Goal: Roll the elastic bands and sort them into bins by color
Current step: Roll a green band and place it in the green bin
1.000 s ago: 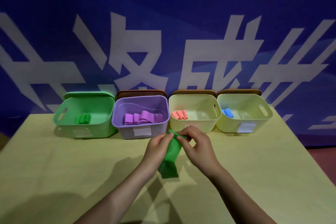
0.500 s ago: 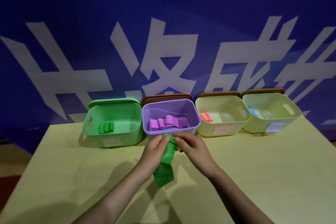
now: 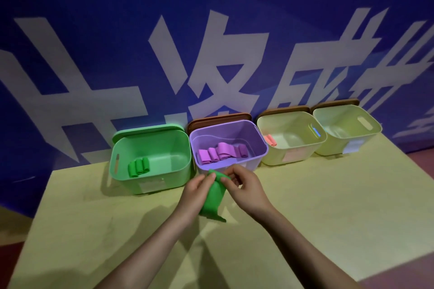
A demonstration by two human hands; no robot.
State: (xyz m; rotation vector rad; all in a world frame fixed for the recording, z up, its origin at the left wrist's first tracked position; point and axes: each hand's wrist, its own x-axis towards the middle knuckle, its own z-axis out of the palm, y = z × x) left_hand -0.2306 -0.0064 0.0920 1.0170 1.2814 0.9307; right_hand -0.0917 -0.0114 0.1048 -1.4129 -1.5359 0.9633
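Both hands, left hand (image 3: 199,191) and right hand (image 3: 244,189), pinch the top of the green band (image 3: 212,199) just in front of the purple bin (image 3: 252,166). Tail hangs shorter than a second ago, so rolling's progressing; green bin (image 3: 164,185) sits just left.

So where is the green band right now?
The green elastic band hangs pinched between both hands at the head view's centre, just in front of the purple plastic bin, above the yellow table.
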